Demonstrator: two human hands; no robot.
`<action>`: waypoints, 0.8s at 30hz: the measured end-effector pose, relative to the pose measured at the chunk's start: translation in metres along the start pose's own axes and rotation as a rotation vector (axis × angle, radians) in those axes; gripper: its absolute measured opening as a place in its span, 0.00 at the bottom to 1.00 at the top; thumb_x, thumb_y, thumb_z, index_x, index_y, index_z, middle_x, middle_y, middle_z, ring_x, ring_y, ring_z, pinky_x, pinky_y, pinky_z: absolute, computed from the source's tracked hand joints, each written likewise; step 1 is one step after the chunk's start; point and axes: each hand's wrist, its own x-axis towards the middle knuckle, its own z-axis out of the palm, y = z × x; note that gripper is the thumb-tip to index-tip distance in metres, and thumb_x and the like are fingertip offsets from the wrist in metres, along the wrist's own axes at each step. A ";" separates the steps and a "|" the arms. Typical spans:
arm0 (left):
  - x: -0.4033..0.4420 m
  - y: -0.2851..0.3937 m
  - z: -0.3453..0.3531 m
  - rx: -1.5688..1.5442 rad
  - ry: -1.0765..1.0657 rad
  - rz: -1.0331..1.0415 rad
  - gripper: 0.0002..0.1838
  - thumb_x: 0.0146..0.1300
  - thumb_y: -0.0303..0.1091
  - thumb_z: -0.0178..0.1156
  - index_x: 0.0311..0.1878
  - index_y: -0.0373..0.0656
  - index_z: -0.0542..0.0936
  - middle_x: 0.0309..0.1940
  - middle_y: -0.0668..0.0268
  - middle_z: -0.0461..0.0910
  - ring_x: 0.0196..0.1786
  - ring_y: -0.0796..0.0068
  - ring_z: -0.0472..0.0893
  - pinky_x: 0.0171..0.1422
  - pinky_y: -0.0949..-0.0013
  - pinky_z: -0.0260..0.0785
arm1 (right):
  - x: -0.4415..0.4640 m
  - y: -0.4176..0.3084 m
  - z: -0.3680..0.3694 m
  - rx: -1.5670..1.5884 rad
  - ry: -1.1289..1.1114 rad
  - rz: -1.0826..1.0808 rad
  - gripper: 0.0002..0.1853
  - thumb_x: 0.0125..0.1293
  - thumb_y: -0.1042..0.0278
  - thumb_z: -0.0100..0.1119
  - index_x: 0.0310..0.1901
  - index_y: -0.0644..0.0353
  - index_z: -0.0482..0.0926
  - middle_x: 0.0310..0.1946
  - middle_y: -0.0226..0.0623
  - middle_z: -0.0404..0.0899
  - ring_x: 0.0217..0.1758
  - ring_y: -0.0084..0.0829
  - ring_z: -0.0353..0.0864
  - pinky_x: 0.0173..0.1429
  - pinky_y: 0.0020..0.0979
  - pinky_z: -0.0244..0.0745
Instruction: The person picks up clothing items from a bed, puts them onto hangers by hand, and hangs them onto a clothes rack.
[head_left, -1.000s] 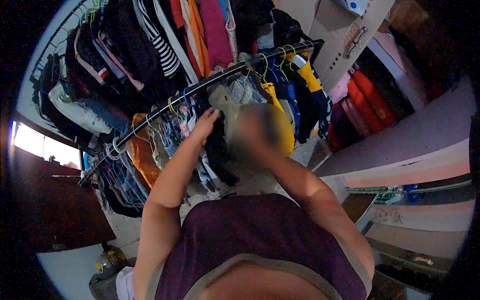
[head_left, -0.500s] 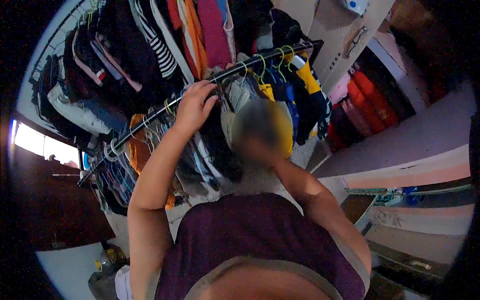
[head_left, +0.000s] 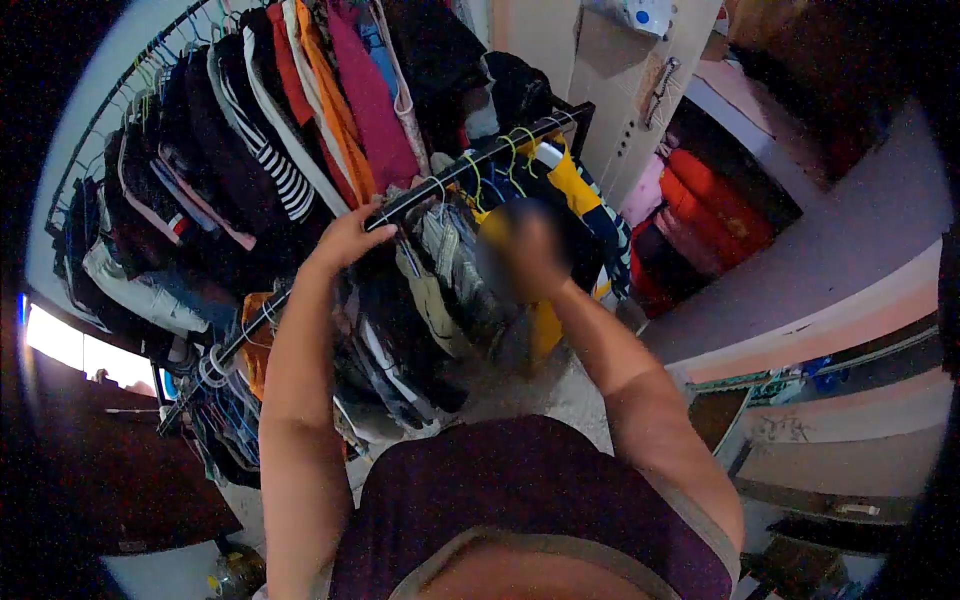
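My left hand [head_left: 345, 243] is at the black clothes rail [head_left: 455, 170], its thumb and fingers apart near the hanger hooks. Dark garments [head_left: 385, 290] hang below and beside it. My right hand [head_left: 535, 258] is at the yellow and dark clothes right of the middle; a blur covers it, so its fingers and anything in them cannot be made out. Between my hands, a beige garment [head_left: 430, 305] and a grey striped garment [head_left: 455, 250] hang from the rail. Green hangers [head_left: 515, 150] hold a yellow and navy garment [head_left: 575, 185] near the rail's right end.
Behind, a second rail carries many clothes, among them a magenta garment [head_left: 370, 90] and a striped one [head_left: 285, 180]. A pale door [head_left: 625, 95] with a handle stands at upper right, beside red clothes [head_left: 715, 205]. A bottle [head_left: 235, 572] is at lower left.
The view has shifted, with more of the back rail showing. My left hand has moved up to the rail from the clothes below. The beige garment now hangs clear of my right hand.
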 end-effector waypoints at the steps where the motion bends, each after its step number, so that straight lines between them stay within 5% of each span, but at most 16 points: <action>1: 0.001 0.003 -0.002 -0.039 -0.022 0.010 0.34 0.54 0.55 0.59 0.57 0.39 0.70 0.42 0.52 0.78 0.47 0.60 0.77 0.51 0.65 0.66 | -0.002 -0.001 0.002 -0.010 -0.004 0.028 0.18 0.56 0.65 0.57 0.47 0.64 0.71 0.43 0.45 0.72 0.47 0.41 0.72 0.51 0.39 0.68; 5: 0.006 -0.014 0.002 -0.152 -0.028 0.052 0.33 0.52 0.48 0.64 0.55 0.36 0.70 0.36 0.57 0.78 0.38 0.69 0.78 0.45 0.70 0.68 | -0.012 0.032 0.052 -0.146 0.007 -0.100 0.20 0.57 0.62 0.57 0.49 0.65 0.70 0.46 0.48 0.69 0.50 0.43 0.70 0.53 0.40 0.66; 10: -0.004 0.011 -0.008 -0.178 -0.002 0.065 0.30 0.54 0.41 0.64 0.57 0.37 0.69 0.38 0.61 0.78 0.39 0.73 0.75 0.45 0.72 0.67 | -0.016 0.071 0.071 0.458 -0.185 0.503 0.22 0.57 0.61 0.57 0.51 0.63 0.68 0.47 0.48 0.70 0.50 0.45 0.70 0.54 0.42 0.66; 16: -0.001 0.003 -0.001 -0.404 0.005 0.098 0.23 0.56 0.36 0.63 0.54 0.40 0.73 0.36 0.67 0.77 0.36 0.78 0.73 0.44 0.72 0.67 | 0.013 0.083 0.013 -0.039 -0.175 0.027 0.28 0.56 0.56 0.57 0.56 0.60 0.65 0.46 0.48 0.74 0.48 0.49 0.74 0.51 0.44 0.68; 24: 0.001 -0.005 -0.007 -0.188 0.062 -0.015 0.20 0.53 0.37 0.62 0.48 0.40 0.76 0.31 0.65 0.77 0.35 0.76 0.75 0.43 0.72 0.67 | 0.033 -0.117 -0.019 0.072 -0.128 -0.154 0.24 0.53 0.70 0.56 0.53 0.66 0.67 0.45 0.49 0.70 0.48 0.47 0.70 0.52 0.42 0.65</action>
